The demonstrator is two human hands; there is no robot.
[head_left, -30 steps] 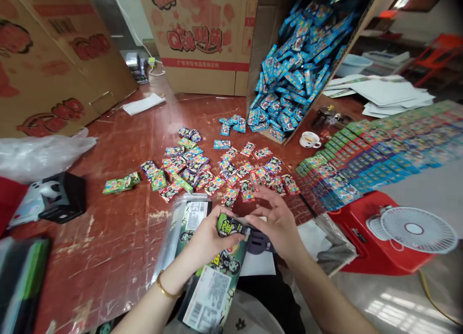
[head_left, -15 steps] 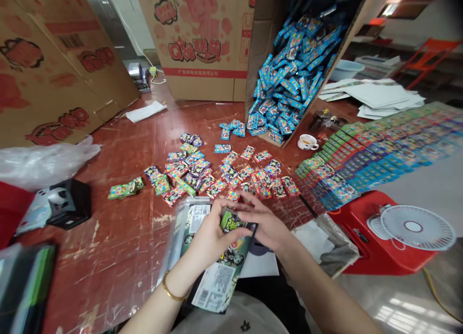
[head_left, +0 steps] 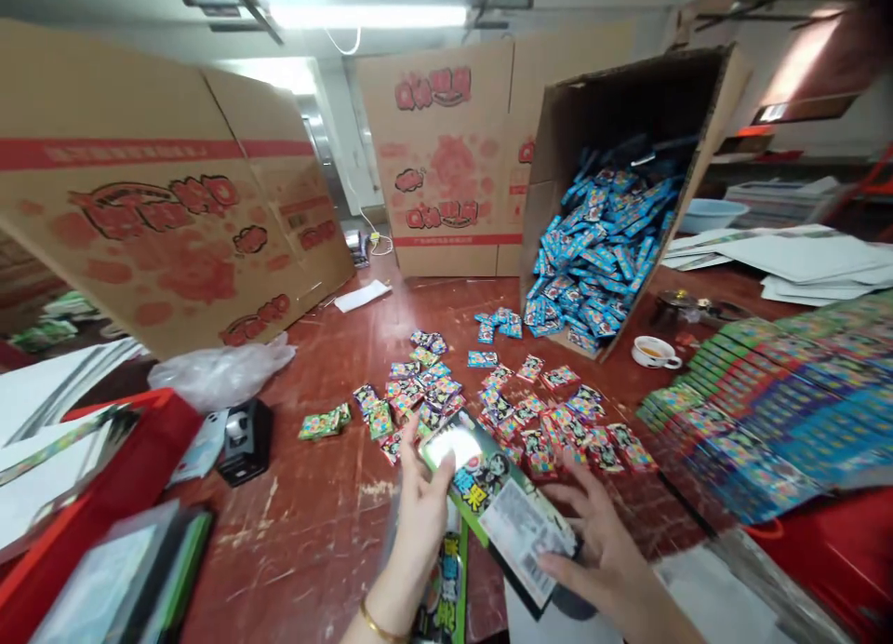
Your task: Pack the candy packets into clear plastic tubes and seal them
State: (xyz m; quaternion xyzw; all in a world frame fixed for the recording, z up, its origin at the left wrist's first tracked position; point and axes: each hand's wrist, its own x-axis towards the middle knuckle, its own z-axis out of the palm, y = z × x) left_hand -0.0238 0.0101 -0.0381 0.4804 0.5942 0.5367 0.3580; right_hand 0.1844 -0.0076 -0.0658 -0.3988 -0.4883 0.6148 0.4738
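A flat black-and-green printed packet [head_left: 499, 509] with a pale label is held tilted above the table's near edge. My left hand [head_left: 424, 490] grips its far left end, thumb on top and fingers behind. At the packet's near right end, my right hand [head_left: 593, 542] has its thumb on the face and its fingers around the edge. Under my left wrist lies a similar printed packet [head_left: 452, 570], partly hidden by clear plastic and my arm. Just beyond my hands, several small colourful candy packets [head_left: 548, 421] are scattered, mostly red, purple and green.
A tipped cardboard box [head_left: 540, 174] spills blue packets [head_left: 593, 262]. Printed cartons [head_left: 446, 179] stand behind. To the right are a cup [head_left: 656, 352] and rows of coloured sheets [head_left: 753, 393]. At left are a tape dispenser [head_left: 244, 439], plastic bag [head_left: 223, 374] and red bin [head_left: 139, 476].
The packet has been raised and turned so its label end points to the lower right. My right hand has moved from its top to that end. The view has tilted up.
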